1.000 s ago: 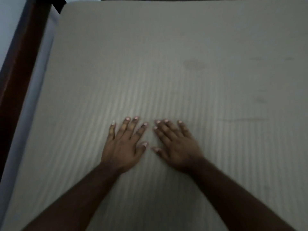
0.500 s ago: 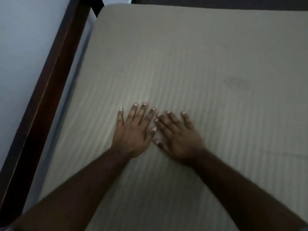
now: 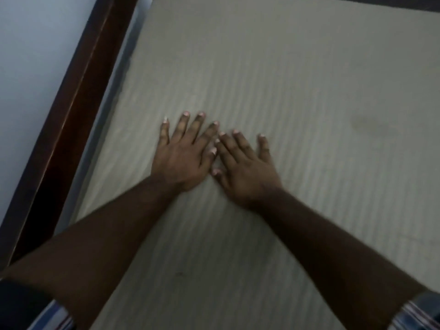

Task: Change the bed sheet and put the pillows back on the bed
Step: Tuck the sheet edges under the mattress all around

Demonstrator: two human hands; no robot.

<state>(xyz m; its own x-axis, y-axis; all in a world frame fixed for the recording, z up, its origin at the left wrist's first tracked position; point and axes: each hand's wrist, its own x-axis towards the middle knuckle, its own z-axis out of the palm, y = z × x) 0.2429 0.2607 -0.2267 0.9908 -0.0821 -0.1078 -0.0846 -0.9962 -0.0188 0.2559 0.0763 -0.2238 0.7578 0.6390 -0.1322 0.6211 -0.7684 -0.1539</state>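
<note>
A pale, finely striped bed sheet (image 3: 297,91) covers the mattress and fills most of the view. My left hand (image 3: 183,156) lies flat on the sheet, fingers straight and spread. Right beside it my right hand (image 3: 245,170) also presses flat on the sheet, its fingertips almost touching the left hand's. Neither hand holds anything. No pillows are in view.
A dark wooden bed frame rail (image 3: 71,120) runs along the left side of the mattress, with a pale wall (image 3: 31,67) beyond it. A faint darker stain (image 3: 371,125) marks the sheet at the right. The far edge of the mattress (image 3: 309,3) shows at the top.
The view has swung left, bringing the bed rail and wall further in. Both hands have slid forward over the sheet, closer together and nearer the left edge, still flat.
</note>
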